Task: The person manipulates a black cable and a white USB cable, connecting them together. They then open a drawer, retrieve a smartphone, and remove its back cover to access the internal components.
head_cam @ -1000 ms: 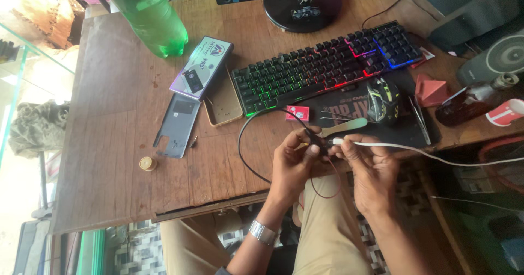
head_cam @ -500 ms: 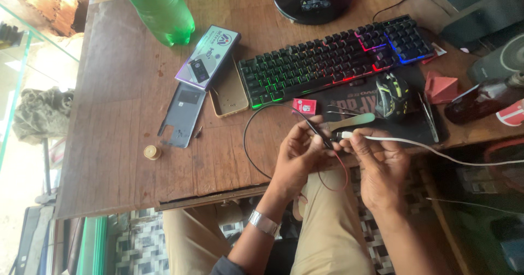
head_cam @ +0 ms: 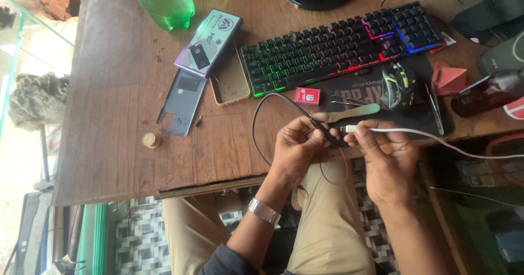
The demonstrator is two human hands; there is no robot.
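Note:
My left hand pinches a small black connector at the end of a thin black cable that loops over the wooden table. My right hand holds the plug end of a white cable that runs off to the right. The two ends meet between my fingertips, just in front of the table's near edge. A thin red wire hangs below the hands.
A backlit keyboard, black mouse on a dark mat, tweezers, small red card, phone back cover, tan phone case, boxed item, green bottle, brown bottle, bottle cap.
The view has tilted slightly down and toward the table. My hands stay together at the table edge, still working the two cable ends against each other.

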